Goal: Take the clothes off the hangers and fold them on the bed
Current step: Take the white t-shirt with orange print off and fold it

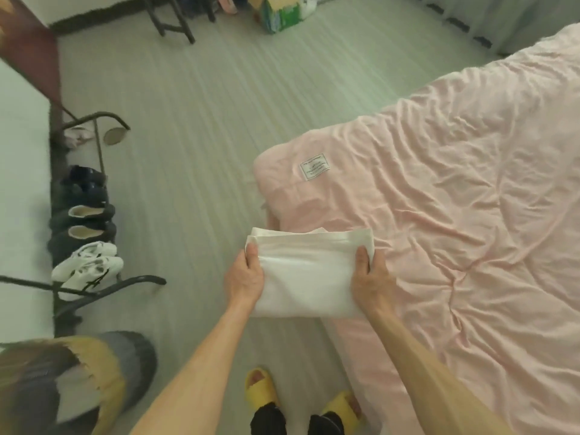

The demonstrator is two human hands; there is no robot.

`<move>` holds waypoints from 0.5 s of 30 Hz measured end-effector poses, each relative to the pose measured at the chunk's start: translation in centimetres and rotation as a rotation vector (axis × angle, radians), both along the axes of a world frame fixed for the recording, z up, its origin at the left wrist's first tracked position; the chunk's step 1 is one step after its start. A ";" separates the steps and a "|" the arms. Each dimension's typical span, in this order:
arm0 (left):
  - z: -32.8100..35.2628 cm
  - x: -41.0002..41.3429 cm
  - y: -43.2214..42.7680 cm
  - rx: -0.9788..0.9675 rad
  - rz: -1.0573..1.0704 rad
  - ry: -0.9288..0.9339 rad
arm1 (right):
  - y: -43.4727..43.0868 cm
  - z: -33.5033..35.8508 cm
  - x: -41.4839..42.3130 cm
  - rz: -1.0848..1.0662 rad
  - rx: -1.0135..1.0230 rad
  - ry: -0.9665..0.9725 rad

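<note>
Nearest, yellow slippers (261, 387) are worn on the pale floor. Just beyond, a folded white garment (307, 274) is gripped at both sides, the left hand (246, 277) curled round its left edge and the right hand (370, 277) round its right, thumbs on top. It is held over the near left edge of the pink-covered bed (470, 199). Shoes (88, 268) are lined up at the left.

Folded garment (306, 271) between both hands at the bed (455, 215) corner, shoe rack (84, 233) left.
</note>
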State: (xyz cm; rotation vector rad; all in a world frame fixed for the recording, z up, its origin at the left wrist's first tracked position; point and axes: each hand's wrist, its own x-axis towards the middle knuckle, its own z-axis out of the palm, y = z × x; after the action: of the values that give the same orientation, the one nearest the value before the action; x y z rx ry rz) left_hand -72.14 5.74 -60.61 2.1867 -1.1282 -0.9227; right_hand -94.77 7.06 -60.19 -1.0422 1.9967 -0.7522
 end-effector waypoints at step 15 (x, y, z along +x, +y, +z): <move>0.8 41.5 32.3 0.179 0.604 -0.060 | 18.6 0.8 45.1 0.660 0.152 -0.033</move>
State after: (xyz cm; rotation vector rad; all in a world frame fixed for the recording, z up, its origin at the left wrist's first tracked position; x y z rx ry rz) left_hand -30.66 38.05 -59.80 2.4945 -0.3607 -0.7044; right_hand -49.67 25.67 -59.40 -1.4658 1.5042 -0.2528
